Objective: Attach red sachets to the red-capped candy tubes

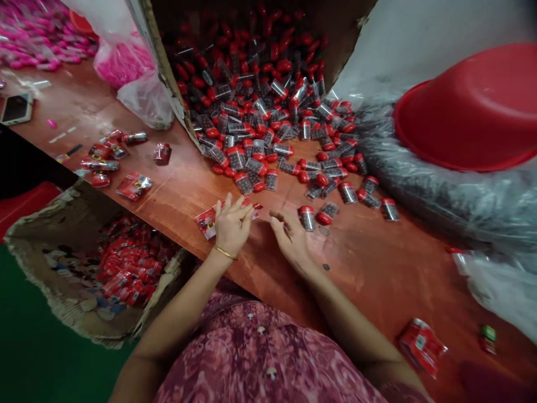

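My left hand (232, 224) lies palm down on flat red printed plastic sleeves (205, 221) at the table's near edge, its fingers stretched out over them. The sleeves' far end shows just past the fingertips. To the right, my right hand (291, 238) hovers or rests near the table with thumb and fingers apart and slightly curled, and I see nothing in it. Beside its fingertips stand a small clear jar with a red lid (307, 218) and a tipped jar (328, 213), both with dark contents. Many more such jars (255, 148) spill towards my hands.
A cardboard box (161, 61) on its side holds the heap of jars. Wrapped jars (100, 157) lie left on the table (356, 274). Below the edge, another carton (42, 280) holds red wrapped pieces. At right, a red tub (474, 112) sits on a filled plastic bag (403, 184).
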`<state>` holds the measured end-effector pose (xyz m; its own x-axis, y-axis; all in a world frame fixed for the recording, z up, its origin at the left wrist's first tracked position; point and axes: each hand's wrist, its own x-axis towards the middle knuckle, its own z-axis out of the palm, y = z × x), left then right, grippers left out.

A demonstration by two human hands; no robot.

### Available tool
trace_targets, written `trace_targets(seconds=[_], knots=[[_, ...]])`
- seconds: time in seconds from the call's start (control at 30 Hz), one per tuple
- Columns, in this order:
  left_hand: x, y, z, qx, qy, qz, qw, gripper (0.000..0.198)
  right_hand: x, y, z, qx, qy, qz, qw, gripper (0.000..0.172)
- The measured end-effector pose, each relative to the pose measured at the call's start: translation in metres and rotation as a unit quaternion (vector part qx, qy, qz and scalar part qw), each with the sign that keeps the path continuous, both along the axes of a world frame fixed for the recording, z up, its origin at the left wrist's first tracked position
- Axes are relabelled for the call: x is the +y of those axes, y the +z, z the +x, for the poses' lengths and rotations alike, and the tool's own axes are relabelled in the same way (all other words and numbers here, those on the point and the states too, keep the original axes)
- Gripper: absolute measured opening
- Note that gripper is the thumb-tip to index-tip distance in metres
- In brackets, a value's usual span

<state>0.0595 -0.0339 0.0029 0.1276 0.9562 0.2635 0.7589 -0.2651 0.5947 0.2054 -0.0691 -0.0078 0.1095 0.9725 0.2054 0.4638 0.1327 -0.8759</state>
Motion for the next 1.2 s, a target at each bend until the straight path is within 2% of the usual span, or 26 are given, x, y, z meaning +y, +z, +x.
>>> trace_targets(seconds=[0.07,0.13,0.23,0.3,0.37,0.43,0.53,0.67,0.73,0.9,0.93,1.0,1.03,1.1,1.17,1.2], knots=[[-0.006,0.009,0.001,-0.025,-0.008,0.003,1.000,0.028,0.008,0.004,-0.014,0.150,0.033,-0.053,0.987,0.029],[-0.012,0.016,0.001,-0.057,-0.012,0.007,0.998,0.027,0.012,0.007,-0.023,0.239,0.046,-0.068,0.967,0.027],[-0.020,0.021,-0.003,-0.142,0.032,-0.012,0.989,0.030,0.012,0.009,-0.026,0.247,0.007,-0.044,0.968,0.027],[-0.025,0.021,-0.006,-0.221,0.055,-0.095,0.969,0.027,0.008,0.010,-0.024,0.211,-0.020,-0.027,0.977,0.031],[-0.031,0.019,-0.005,-0.313,0.053,-0.215,0.924,0.029,0.002,0.008,-0.021,0.168,-0.032,-0.014,0.985,0.034],[-0.036,0.016,0.000,-0.410,0.050,-0.303,0.859,0.036,-0.004,0.006,-0.021,0.131,-0.028,-0.002,0.991,0.035],[-0.038,0.012,0.013,-0.524,0.101,-0.326,0.780,0.039,-0.011,0.003,-0.023,0.102,-0.010,0.010,0.995,0.030],[-0.035,0.013,0.021,-0.588,0.148,-0.339,0.719,0.042,-0.014,0.000,-0.015,0.089,0.018,0.003,0.996,0.026],[-0.034,0.015,0.021,-0.590,0.142,-0.363,0.707,0.042,-0.015,0.000,-0.006,0.060,0.018,-0.002,0.998,0.029],[-0.030,0.015,0.023,-0.584,0.118,-0.374,0.711,0.043,-0.016,0.005,0.012,-0.012,0.026,-0.010,1.000,0.036],[-0.028,0.014,0.024,-0.590,0.124,-0.370,0.707,0.044,-0.015,0.006,0.016,-0.029,0.018,-0.014,0.999,0.037],[-0.025,0.013,0.024,-0.605,0.143,-0.359,0.697,0.045,-0.012,0.007,0.028,-0.107,-0.045,-0.030,0.993,0.039],[-0.024,0.013,0.023,-0.611,0.150,-0.353,0.692,0.045,-0.009,0.007,0.036,-0.163,-0.094,-0.045,0.981,0.040],[-0.022,0.013,0.021,-0.621,0.155,-0.342,0.688,0.045,-0.004,0.004,0.051,-0.288,-0.185,-0.096,0.934,0.041],[-0.023,0.015,0.020,-0.626,0.147,-0.340,0.686,0.044,0.000,-0.002,0.063,-0.376,-0.223,-0.136,0.889,0.040],[-0.023,0.015,0.020,-0.625,0.137,-0.343,0.687,0.043,0.001,-0.005,0.067,-0.400,-0.225,-0.146,0.876,0.038]])
